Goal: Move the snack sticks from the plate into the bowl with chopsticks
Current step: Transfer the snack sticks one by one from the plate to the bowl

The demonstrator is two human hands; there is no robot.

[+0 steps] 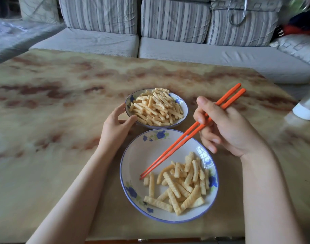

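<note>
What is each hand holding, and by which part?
The right hand grips the orange chopsticks past their middle, toward the blunt ends. The left hand holds the bowl by its near left side.

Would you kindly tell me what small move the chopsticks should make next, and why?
Probably part the chopsticks a little and pinch the short snack stick just beside their tips: the right hand holds them empty over the plate, and the left hand steadies the bowl.
</note>
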